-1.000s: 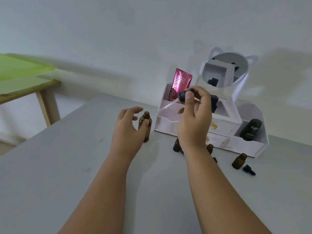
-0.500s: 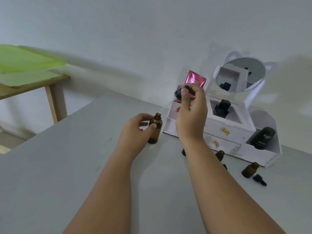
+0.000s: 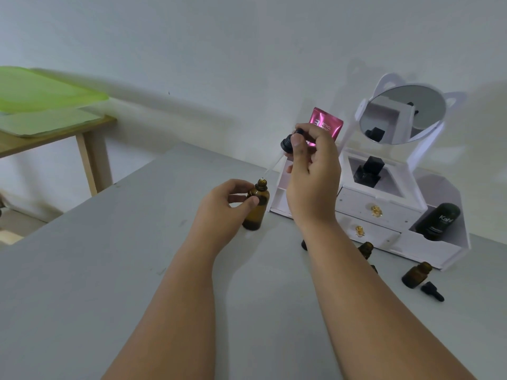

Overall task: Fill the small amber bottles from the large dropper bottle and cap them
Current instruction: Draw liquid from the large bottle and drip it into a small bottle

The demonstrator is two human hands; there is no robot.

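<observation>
The large dropper bottle [image 3: 256,215] stands upright on the worktop [image 3: 109,270] and is gripped at its shoulder by the left hand [image 3: 225,207], whose fingers [image 3: 251,201] are curled round the amber glass. Above and just to the right of those fingers, the dropper [image 3: 288,144] is pinched by its black cap between the thumb and fingers [image 3: 297,144] of the right hand [image 3: 312,182]. Its thin glass tube [image 3: 271,168] slants down, and the tip is held at the bottle's open mouth. Two small amber bottles [image 3: 415,275] are seen uncapped, well to the right of both hands and low beside the right forearm, with a loose black cap [image 3: 432,291] near them. The bottle is judged light, rigid and smooth, so it is best steadied low on its body, where a slip is less likely. The tube is judged brittle and should be handled only by the ribbed cap and kept off the glass rim. Whether liquid is carried in the tube cannot be told.
</observation>
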